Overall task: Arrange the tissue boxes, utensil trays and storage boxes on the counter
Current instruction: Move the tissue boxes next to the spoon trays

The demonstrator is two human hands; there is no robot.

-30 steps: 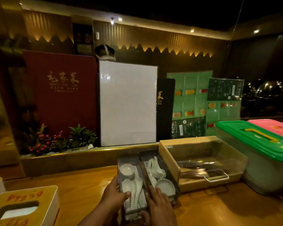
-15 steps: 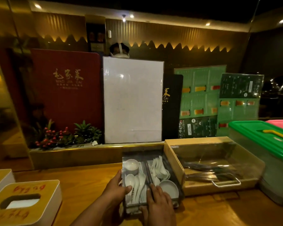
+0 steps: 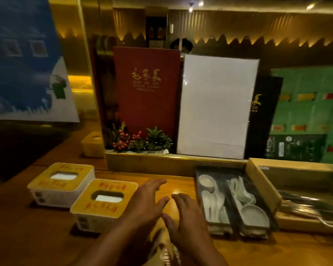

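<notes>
Two tissue boxes with yellow tops and red writing sit on the wooden counter (image 3: pixel 46 237): the near tissue box (image 3: pixel 104 203) and the far tissue box (image 3: pixel 62 182) to its left. Two dark utensil trays stand side by side at the right: the left tray (image 3: pixel 212 200) with white spoons and a cup, the right tray (image 3: pixel 247 204) with spoons and a bowl. My left hand (image 3: pixel 147 201) and my right hand (image 3: pixel 185 214) hover over the counter between the near tissue box and the trays, fingers spread, holding nothing.
A wooden box with a clear lid (image 3: pixel 304 191) holding metal cutlery stands right of the trays. A raised ledge (image 3: pixel 161 162) behind carries red, white and green menus and a small plant. A third tissue box (image 3: pixel 92 144) sits far back on the left.
Both hands have let go of the utensil trays and moved left, over the bare counter. The camera view has swung left, bringing both tissue boxes in and the green and pink storage boxes out.
</notes>
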